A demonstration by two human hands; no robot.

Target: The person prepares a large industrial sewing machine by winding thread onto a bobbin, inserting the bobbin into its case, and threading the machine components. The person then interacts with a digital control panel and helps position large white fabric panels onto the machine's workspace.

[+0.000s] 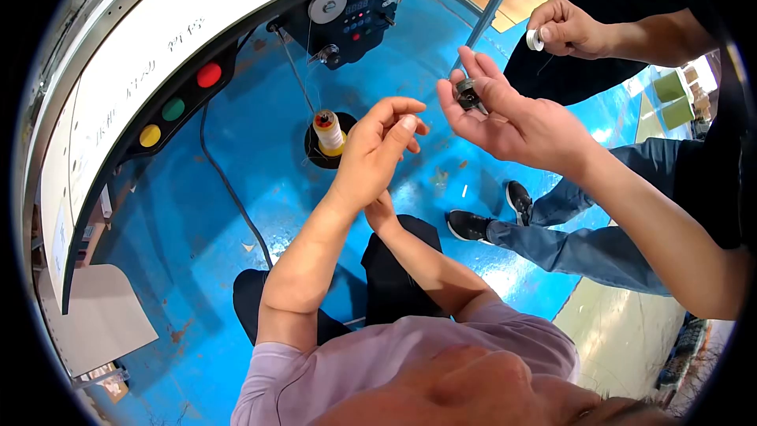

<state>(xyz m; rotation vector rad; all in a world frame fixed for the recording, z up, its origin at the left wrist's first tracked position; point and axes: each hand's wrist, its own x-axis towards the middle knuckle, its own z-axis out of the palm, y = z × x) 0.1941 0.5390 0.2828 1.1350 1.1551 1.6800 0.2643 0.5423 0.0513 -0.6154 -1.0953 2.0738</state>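
Observation:
My left hand [371, 150] is raised in the middle, its fingers loosely curled and apart, with nothing visible in it. Below it, my right hand [382, 211] is mostly covered by the left wrist, so its fingers are hidden. Just left of my left hand stands a cone of white thread [330, 134] with a yellow base, on a round dark stand. To the right, a co-worker's open palm [512, 114] bears a small dark metal part [467, 95] that resembles a bobbin case. The co-worker's other hand [579, 30] pinches a small white bobbin [535, 39].
Ahead hangs a black winding machine [347, 24] with a display, buttons and a pale disc [327, 6]. A white curved panel [150, 55] with red, green and yellow buttons arches at left. A black cable [229, 181] runs down. Another person's shoes [469, 226] are on the blue floor.

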